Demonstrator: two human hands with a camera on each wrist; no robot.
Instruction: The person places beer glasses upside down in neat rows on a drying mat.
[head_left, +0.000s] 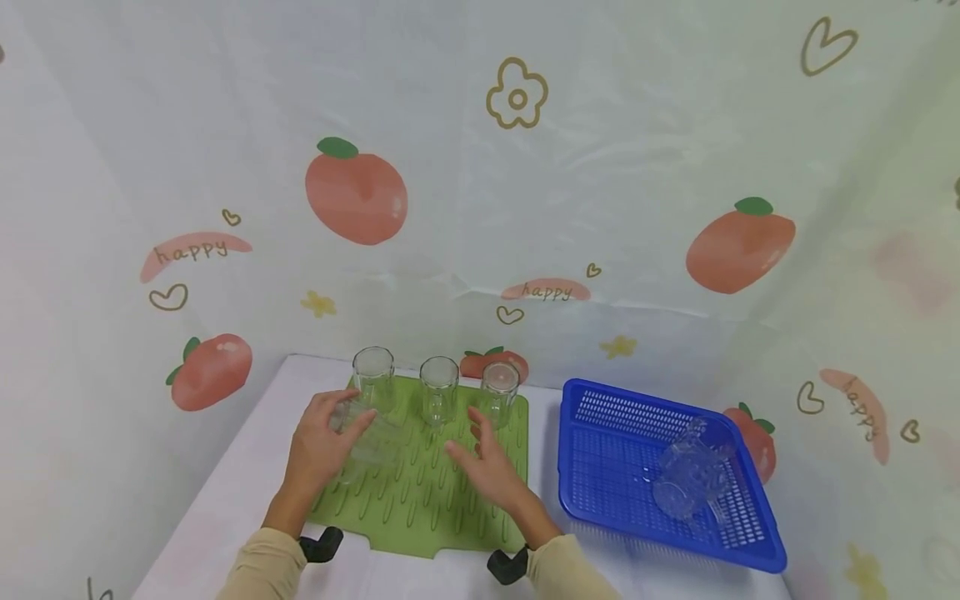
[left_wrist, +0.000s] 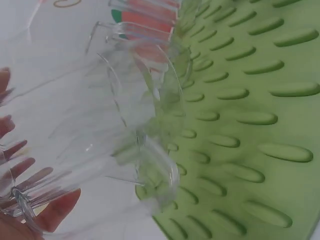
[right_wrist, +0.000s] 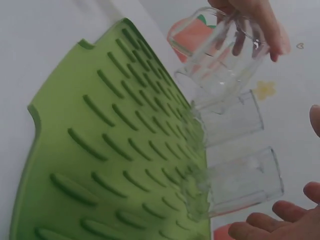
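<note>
L hand (head_left: pixel 324 446): fingers (left_wrist: pixel 55 210) were curled round a clear ribbed glass (head_left: pixel 367 437), gripping it near its base; the glass was tilted, mouth toward the green ridged mat (head_left: pixel 427 492), over the mat's left part. Wrist view showed fingertips through the glass wall, rim just above the ridges; couldn't tell if the rim touched.

R hand (head_left: pixel 491 467): fingers (right_wrist: pixel 295 212) were spread and relaxed, holding nothing, palm over the mat's right half, near the rightmost standing glass.

3 more clear glasses stood in a row along the mat's back edge: left glass (head_left: pixel 373 379), middle glass (head_left: pixel 438 390), right glass (head_left: pixel 499 392), apart from each other. The tilted glass was just in front of the left 1.

Mat lay on a white table (head_left: pixel 225 500). To the R of the mat, close by, sat a blue perforated basket (head_left: pixel 600 450) w/ a heap of clear glassware (head_left: pixel 690 471) lying in its right part. Beige sleeves (head_left: pixel 262 567) covered both forearms. Backdrop: pale sheet w/ peach prints (head_left: pixel 356 196).
</note>
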